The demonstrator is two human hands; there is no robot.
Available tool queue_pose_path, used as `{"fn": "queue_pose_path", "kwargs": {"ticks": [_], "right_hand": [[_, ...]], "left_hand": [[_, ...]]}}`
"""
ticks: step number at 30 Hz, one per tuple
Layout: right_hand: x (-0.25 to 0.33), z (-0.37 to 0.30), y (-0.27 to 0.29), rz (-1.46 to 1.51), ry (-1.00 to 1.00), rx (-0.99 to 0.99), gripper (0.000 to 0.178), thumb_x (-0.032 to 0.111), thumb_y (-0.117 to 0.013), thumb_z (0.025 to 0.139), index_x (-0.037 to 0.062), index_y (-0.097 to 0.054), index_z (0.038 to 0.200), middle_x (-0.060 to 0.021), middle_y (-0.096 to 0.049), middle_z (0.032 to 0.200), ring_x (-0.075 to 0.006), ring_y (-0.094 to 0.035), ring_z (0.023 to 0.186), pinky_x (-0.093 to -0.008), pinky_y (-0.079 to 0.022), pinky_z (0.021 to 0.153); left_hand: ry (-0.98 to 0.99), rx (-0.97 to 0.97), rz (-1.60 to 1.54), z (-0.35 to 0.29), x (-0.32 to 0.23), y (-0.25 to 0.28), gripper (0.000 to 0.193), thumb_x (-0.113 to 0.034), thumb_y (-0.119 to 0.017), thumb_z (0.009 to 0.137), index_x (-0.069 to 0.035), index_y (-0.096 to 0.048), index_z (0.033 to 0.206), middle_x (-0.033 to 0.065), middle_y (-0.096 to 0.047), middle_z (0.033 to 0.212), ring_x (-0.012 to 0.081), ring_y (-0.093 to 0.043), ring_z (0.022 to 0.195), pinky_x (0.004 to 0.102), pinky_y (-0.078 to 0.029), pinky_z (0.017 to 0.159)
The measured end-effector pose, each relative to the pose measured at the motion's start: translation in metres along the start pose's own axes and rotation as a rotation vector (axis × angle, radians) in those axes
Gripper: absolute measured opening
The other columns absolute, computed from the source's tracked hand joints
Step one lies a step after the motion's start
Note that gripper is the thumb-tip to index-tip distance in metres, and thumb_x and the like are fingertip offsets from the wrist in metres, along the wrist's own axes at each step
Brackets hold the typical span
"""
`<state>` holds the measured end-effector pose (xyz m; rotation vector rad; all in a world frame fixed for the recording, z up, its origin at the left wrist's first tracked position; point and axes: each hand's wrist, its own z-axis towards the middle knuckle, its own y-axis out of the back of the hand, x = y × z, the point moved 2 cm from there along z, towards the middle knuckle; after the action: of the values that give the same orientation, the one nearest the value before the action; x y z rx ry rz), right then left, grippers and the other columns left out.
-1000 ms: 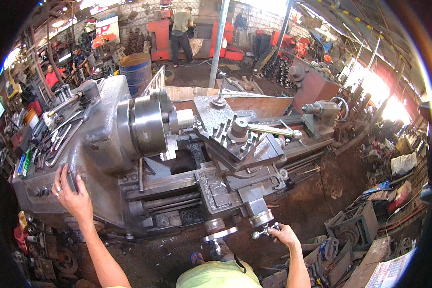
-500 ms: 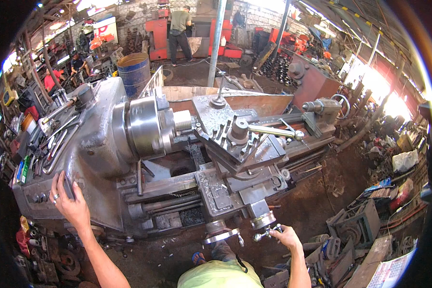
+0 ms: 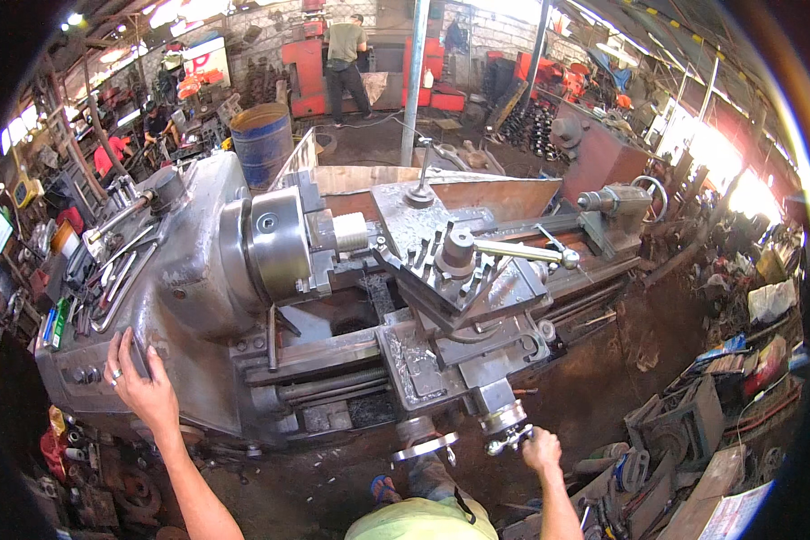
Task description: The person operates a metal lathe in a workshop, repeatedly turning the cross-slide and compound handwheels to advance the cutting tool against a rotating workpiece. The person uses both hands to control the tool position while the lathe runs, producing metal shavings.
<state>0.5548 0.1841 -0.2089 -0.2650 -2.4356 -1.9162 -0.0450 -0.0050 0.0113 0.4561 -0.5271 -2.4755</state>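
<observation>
My left hand [image 3: 146, 389] rests at the lower front of a lathe's grey headstock [image 3: 189, 306], fingers stretched and apart around a dark flat piece [image 3: 139, 358]. Whether it grips that piece I cannot tell. My right hand [image 3: 542, 450] is closed on the crank handle [image 3: 510, 439] of the cross slide. Left of that crank sits the carriage handwheel [image 3: 426, 445], untouched. A shiny chuck [image 3: 283, 238] holds a pale threaded workpiece [image 3: 352, 231]. Facing it is the tool post [image 3: 457, 252], with a long clamping lever [image 3: 522, 250] pointing right.
Wrenches [image 3: 121, 279] lie on the headstock. Metal chips cover the carriage [image 3: 414, 360]. The tailstock [image 3: 616, 211] stands at the bed's far right. A blue drum [image 3: 263, 148] and a person [image 3: 345, 67] are behind the lathe. Scrap metal [image 3: 675, 414] is piled at the right.
My right hand, still at the crank, has shifted around it, with the fingers now more tightly closed. The chuck has turned; a square socket shows on its rim. My left hand stays on the headstock.
</observation>
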Motion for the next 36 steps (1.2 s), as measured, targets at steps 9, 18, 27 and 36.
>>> {"fn": "queue_pose_path", "kwargs": {"ticks": [9,18,27,36], "right_hand": [[0.044,-0.072,-0.021,0.099,0.166,0.191,0.042,0.038,-0.063,0.083,-0.0006,-0.065,0.099,-0.0299,-0.068,0.091,-0.0466,-0.066,0.091,-0.0556,-0.052,0.084],[-0.012,0.005,-0.093,0.498,0.137,0.41,0.03,0.028,-0.067,0.086,-0.0011,-0.068,0.094,-0.0157,-0.072,0.085,-0.0297,-0.069,0.075,-0.0432,-0.054,0.071],[-0.052,0.037,-0.061,1.074,0.017,0.757,0.026,0.016,-0.058,0.093,-0.0044,-0.065,0.107,-0.01,-0.069,0.086,-0.0146,-0.064,0.066,-0.0281,-0.051,0.06],[-0.077,0.078,-0.087,0.931,-0.15,0.61,0.032,0.022,-0.063,0.093,-0.0062,-0.066,0.109,-0.0069,-0.065,0.075,-0.0143,-0.059,0.059,-0.0296,-0.046,0.052]], "left_hand": [[-0.002,-0.024,0.004,0.0,0.0,-0.001,0.041,-0.007,-0.066,0.086,-0.008,-0.061,0.126,0.0134,-0.057,0.131,0.0357,-0.048,0.12,0.0491,-0.037,0.102],[-0.025,-0.083,0.075,0.001,-0.001,-0.006,0.042,-0.008,-0.067,0.083,-0.006,-0.06,0.125,0.0149,-0.06,0.126,0.035,-0.052,0.118,0.0472,-0.037,0.101],[0.053,-0.102,0.241,0.009,-0.002,-0.019,0.046,-0.018,-0.073,0.08,-0.008,-0.06,0.124,0.0131,-0.058,0.123,0.0361,-0.052,0.114,0.0488,-0.039,0.098],[0.03,-0.163,0.315,0.009,-0.013,-0.02,0.044,-0.02,-0.073,0.082,-0.009,-0.061,0.123,0.0118,-0.059,0.121,0.0355,-0.053,0.113,0.049,-0.042,0.095]]}}
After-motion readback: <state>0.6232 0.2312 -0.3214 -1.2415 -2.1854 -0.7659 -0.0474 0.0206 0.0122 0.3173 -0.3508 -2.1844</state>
